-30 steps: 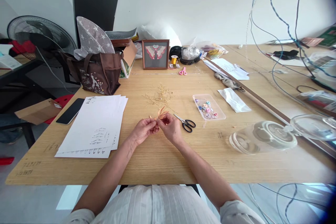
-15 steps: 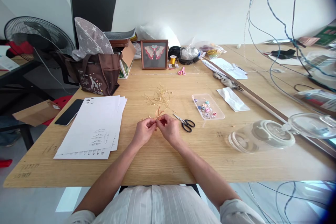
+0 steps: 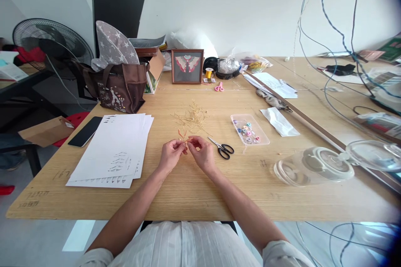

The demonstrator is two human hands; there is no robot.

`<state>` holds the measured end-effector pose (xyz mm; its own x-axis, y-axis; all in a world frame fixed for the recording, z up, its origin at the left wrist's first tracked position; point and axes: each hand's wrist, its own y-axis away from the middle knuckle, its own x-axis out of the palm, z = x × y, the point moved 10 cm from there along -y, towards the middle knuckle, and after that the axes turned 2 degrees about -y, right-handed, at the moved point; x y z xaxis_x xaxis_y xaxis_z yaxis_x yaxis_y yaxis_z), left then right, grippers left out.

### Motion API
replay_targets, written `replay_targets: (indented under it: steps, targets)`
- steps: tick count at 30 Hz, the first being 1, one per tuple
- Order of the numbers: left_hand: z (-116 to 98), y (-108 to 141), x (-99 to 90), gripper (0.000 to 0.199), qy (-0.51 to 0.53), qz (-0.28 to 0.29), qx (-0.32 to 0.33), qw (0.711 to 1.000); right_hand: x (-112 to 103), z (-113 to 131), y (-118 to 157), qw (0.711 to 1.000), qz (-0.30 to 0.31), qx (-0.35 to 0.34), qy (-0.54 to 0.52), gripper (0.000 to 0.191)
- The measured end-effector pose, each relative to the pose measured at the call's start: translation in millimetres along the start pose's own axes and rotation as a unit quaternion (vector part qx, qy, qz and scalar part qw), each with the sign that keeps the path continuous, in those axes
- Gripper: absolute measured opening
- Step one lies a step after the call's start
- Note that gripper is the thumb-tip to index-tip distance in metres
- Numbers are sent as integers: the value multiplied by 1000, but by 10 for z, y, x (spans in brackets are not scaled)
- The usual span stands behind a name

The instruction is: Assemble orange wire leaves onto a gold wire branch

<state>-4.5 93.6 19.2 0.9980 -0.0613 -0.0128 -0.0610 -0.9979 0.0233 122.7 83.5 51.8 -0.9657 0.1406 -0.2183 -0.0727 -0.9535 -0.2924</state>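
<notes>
Left hand (image 3: 171, 155) and right hand (image 3: 201, 154) pinching orange sprig (image 3: 181, 134) closely, steadying fine stem (contact hidden by fingers); gold strands (image 3: 191, 117) lying just beyond.

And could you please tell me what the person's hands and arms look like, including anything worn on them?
The left hand and right hand are bare, with no gloves, and no watch or bracelet shows. The forearms are uncovered; the left sleeve and right sleeve of a white pleated shirt end near the elbows.

You're in a white shirt (image 3: 184, 246) with fine vertical pleats (its sleeves (image 3: 283, 254) look turned back near the elbows), your forearms (image 3: 247, 212) and hands (image 3: 171, 156) bare.
</notes>
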Motion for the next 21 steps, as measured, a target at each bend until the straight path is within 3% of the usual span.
replay_targets:
  steps: [3,8,11,16,21]
  targets:
    - [-11,-6,-80,19,-16,-31,9,999,11,-35,-4,1000,6,15,15,14]
    - [15,-6,-162,20,13,-74,3,997,173,-178,25,994,80,69,-1,21]
    - [88,-9,-112,22,74,-53,-29,995,194,-226,31,992,92,84,-15,22]
    - [141,-14,41,23,170,30,-87,981,160,-245,20,991,82,105,-29,21]
    - [98,-29,12,25,167,38,-101,980,183,-285,28,985,91,131,-61,21]
